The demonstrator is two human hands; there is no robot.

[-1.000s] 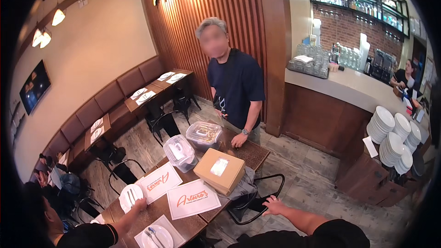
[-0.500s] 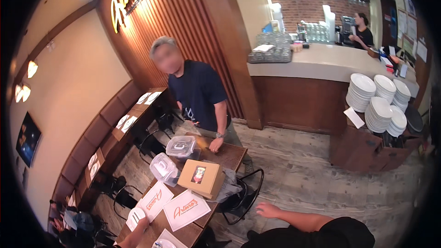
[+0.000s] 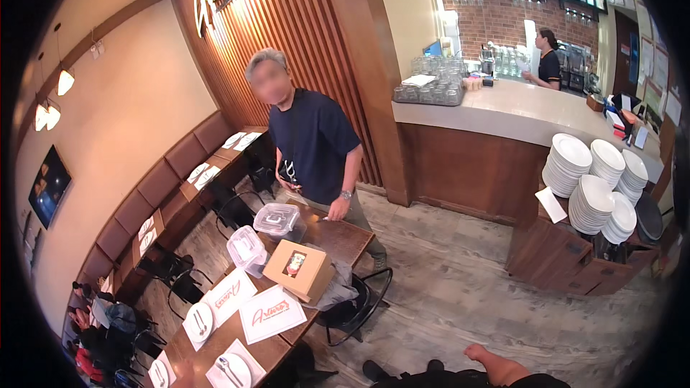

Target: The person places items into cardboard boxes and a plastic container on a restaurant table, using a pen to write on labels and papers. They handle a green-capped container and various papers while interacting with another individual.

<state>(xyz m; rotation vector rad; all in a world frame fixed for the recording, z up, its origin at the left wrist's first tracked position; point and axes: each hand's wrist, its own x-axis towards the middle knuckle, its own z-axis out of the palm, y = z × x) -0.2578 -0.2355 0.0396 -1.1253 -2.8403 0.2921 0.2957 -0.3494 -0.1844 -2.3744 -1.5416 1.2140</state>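
At the bottom edge my right hand hangs over the floor, holding nothing; whether its fingers are spread or curled I cannot tell. Nearest it stands a chair, beside the table bearing a cardboard box.

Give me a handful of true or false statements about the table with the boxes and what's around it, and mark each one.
1. A brown cardboard box sits on the wooden table. True.
2. Two clear plastic containers lie on the floor. False: they rest on the table beside the box.
3. A person in a dark blue shirt stands at the table's far end, one hand on it. True.
4. The stacked white plates are on that table. False: they stand on a wooden cabinet at the right.
5. The wearer's right hand grips the box. False: it is low in view, apart from the table, holding nothing visible.
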